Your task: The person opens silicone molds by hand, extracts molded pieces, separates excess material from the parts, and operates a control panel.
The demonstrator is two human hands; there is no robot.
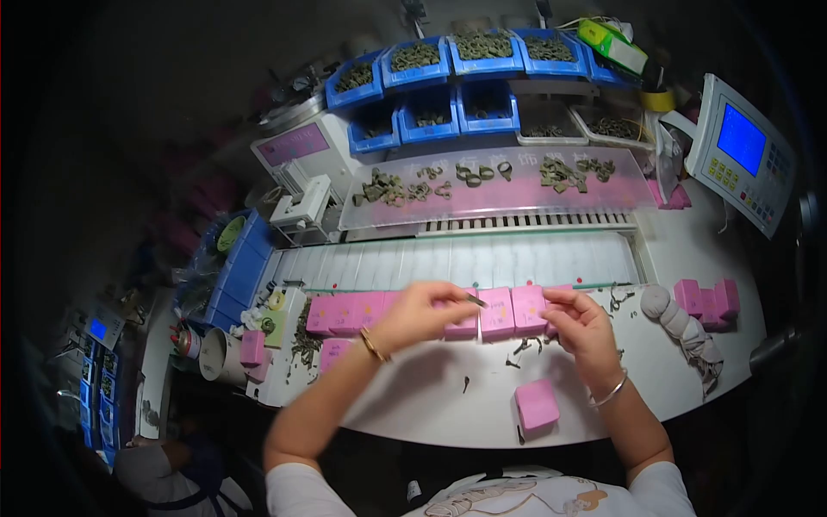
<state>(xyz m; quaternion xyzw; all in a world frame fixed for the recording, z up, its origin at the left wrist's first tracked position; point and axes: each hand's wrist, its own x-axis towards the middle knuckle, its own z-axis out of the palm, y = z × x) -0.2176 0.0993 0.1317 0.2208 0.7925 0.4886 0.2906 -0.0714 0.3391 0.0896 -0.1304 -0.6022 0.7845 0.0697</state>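
A row of pink blocks (497,315) with handwritten marks stands on the white table. Over the row, my left hand (418,315) pinches a small, thin dark piece (475,301) that sticks out past the fingertips; its exact kind is too small to tell. At the right end of the row is my right hand (581,326), thumb and fingers drawn together beside a pink block (528,310). Whatever it may hold does not show clearly. Small dark metal pieces (522,346) lie scattered just in front of the row. Nearer me sits a single pink block (537,405).
Blue bins (484,53) of metal parts line the back, above a clear shelf (517,194) with loose parts. A control panel (743,142) stands right, near more pink blocks (706,303) and a wrapped cloth roll (683,332). A person's sleeve (142,470) shows lower left.
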